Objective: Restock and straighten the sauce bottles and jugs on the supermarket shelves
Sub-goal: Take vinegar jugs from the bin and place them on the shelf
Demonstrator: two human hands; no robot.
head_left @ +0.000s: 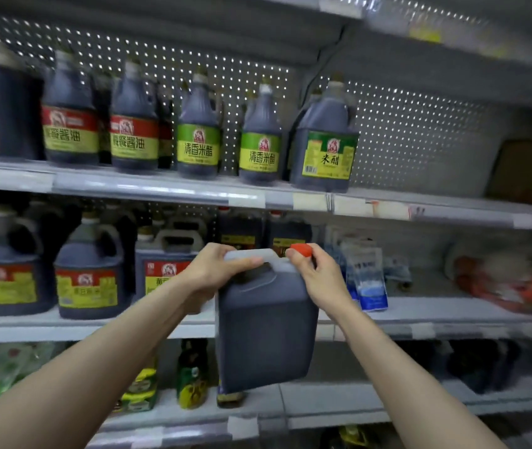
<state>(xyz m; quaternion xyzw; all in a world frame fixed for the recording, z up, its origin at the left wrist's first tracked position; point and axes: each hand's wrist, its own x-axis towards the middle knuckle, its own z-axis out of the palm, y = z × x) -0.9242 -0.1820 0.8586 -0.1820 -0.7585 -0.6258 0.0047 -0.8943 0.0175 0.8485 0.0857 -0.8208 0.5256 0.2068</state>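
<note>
I hold a large square jug of dark sauce (266,332) in the air in front of the middle shelf (96,328). My left hand (216,272) grips its white handle at the top. My right hand (318,278) pinches the neck just below the orange cap (301,250). The jug's plain back faces me and it tilts slightly. Behind it on the middle shelf stand two similar red-capped jugs (287,233), and labelled dark jugs (88,273) stand to the left.
The upper shelf (161,186) holds a row of dark bottles with red and green labels (198,137); its right part is bare. Blue-white pouches (366,277) and blurred packets (510,283) lie right on the middle shelf. Small bottles (193,374) stand on the lower shelf.
</note>
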